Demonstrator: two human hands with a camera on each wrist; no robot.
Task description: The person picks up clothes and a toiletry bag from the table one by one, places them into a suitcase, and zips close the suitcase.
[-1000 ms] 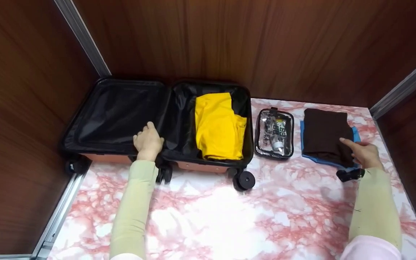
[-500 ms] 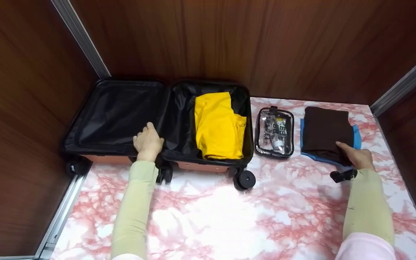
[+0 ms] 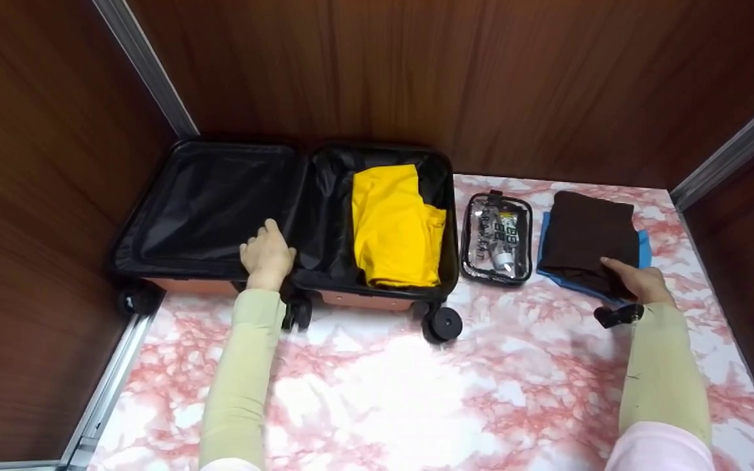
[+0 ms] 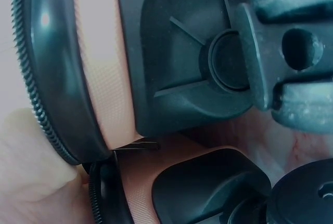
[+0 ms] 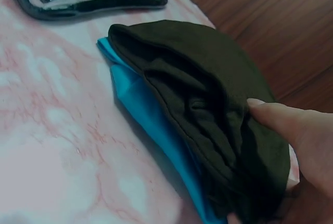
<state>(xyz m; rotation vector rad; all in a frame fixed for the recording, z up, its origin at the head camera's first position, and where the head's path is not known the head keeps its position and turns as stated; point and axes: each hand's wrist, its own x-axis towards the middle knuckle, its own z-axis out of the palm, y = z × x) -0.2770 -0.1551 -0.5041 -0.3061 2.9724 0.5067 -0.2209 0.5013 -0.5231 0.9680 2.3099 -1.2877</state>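
An open suitcase with black lining and salmon-coloured sides lies flat on the floor. In its right half is a folded yellow garment. My left hand rests on the rims where the two halves meet; in the left wrist view it touches the zip edge, fingertips hidden. My right hand pinches the near right edge of a folded dark brown garment, thumb on top and the other fingers mostly hidden beneath. A folded blue garment lies under the brown one.
A clear travel pouch with a black border, holding a tube, lies between suitcase and garments. Black wheels stick out from the suitcase's near side. Wood-grain panels stand behind and at both sides of the pink marbled floor.
My right hand has shifted left along with the brown garment's near edge, and the garments have slid and turned slightly left. The left hand stays in place.
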